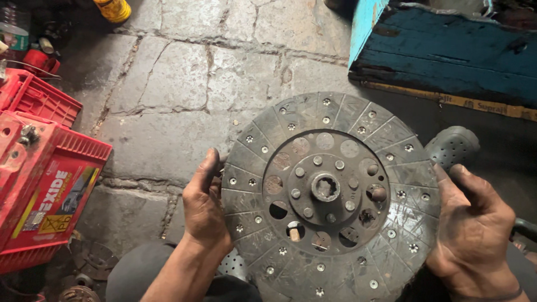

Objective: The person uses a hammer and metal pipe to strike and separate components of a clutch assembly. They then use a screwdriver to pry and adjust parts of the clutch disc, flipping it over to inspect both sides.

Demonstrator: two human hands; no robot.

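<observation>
- Round metal disc point(330, 196): dark grey, riveted segments round the rim, splined hole at the hub; held flat, face up, in the middle of the view above the stone floor point(168, 95).
- Left hand point(204, 204): clasped on the disc's left edge, thumb on top, fingers hidden beneath.
- Right hand point(472, 226): pressed to the disc's right edge, palm against the rim, fingers loosely curled; whether they wrap under cannot be told.
- Red battery point(42, 190): on the floor, well left of the disc.
- Blue wooden box point(447, 50): upper right, behind the disc.
- Grey perforated sandals point(453, 146): one just beyond the right hand.
</observation>
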